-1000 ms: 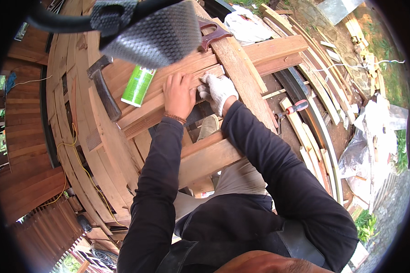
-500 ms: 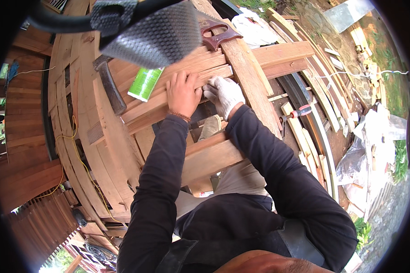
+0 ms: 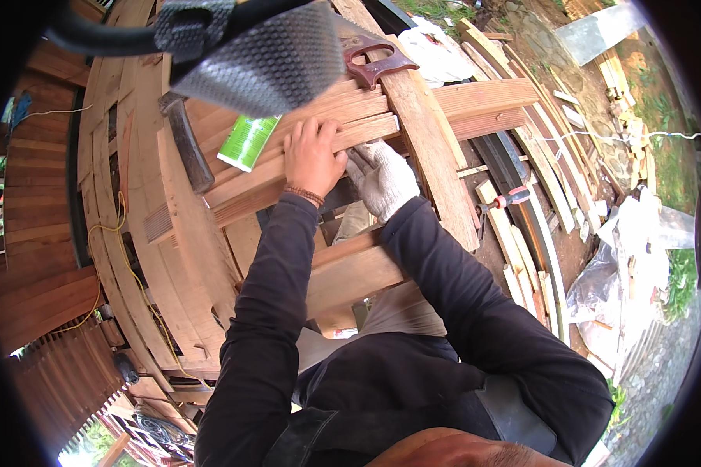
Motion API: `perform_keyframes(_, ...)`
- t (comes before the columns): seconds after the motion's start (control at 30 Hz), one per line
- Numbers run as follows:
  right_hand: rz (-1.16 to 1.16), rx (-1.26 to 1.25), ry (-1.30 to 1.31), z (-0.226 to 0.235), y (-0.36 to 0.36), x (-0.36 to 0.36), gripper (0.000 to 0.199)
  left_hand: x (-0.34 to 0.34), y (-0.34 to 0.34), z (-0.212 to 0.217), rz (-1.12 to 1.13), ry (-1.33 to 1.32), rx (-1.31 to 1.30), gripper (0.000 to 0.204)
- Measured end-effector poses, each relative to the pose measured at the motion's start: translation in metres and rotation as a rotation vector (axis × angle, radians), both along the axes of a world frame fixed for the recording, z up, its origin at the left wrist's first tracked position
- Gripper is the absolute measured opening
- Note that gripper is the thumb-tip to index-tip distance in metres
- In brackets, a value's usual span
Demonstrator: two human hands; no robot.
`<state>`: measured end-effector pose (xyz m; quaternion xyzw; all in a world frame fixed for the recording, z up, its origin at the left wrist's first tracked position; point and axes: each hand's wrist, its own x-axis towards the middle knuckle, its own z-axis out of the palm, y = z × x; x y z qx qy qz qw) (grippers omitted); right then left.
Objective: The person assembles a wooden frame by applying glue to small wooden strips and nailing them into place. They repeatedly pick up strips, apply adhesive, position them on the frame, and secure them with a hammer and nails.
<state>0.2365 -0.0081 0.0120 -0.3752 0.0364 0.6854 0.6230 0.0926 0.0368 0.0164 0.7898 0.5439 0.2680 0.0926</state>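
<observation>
My bare left hand (image 3: 313,158), a beaded bracelet at its wrist, grips a long wooden strip (image 3: 368,130), its fingers over the top and its thumb toward the near side. Close beside it, my right hand (image 3: 385,185) wears a whitish knit glove. Its palm is turned partly up and the fingers reach out to the strip's near edge; their tips are partly hidden. A green can-like tube (image 3: 248,143) lies left of my left hand. Farther left rests a dark-handled hammer (image 3: 188,148). Beyond my hands lies a handsaw with a red-brown handle (image 3: 378,64).
A wide plank (image 3: 428,132) crosses beyond my right hand. Nearer me runs a thick crossbeam (image 3: 354,276). A red-and-grey-handled screwdriver (image 3: 511,198) lies to the right, near a dark metal beam (image 3: 533,226). A blurred grey textured object (image 3: 265,66) blocks the upper view. Plastic sheeting (image 3: 607,272) lies far right.
My right hand has turned and loosened from a curled shape, showing more of its palm at the strip's edge. My left hand stays on the strip. The view has shifted slightly.
</observation>
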Motion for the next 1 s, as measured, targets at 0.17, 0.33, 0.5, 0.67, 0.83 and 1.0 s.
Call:
perform_keyframes(0.17,-0.012,0.038,0.081,-0.008,-0.002,0.002,0.024,0.003,0.002,0.004,0.000,-0.025,-0.020,0.034)
perform_keyframes(0.33,-0.018,0.000,0.060,-0.012,0.003,0.004,0.020,0.005,0.014,-0.011,0.050,-0.051,0.007,0.020)
perform_keyframes(0.5,-0.074,-0.030,0.119,-0.011,0.010,0.001,0.014,0.013,0.020,-0.001,0.127,0.001,-0.042,0.014)
perform_keyframes(0.67,-0.094,-0.112,0.199,-0.008,0.014,0.004,0.007,0.015,0.038,0.014,0.126,0.025,-0.235,0.013)
perform_keyframes(0.83,-0.112,-0.109,0.219,-0.005,0.016,0.003,0.007,0.017,0.042,0.017,0.130,0.023,-0.254,0.016)
perform_keyframes(1.0,-0.100,-0.120,0.240,-0.002,0.017,0.005,0.018,0.017,0.039,0.012,0.155,0.027,-0.116,0.016)
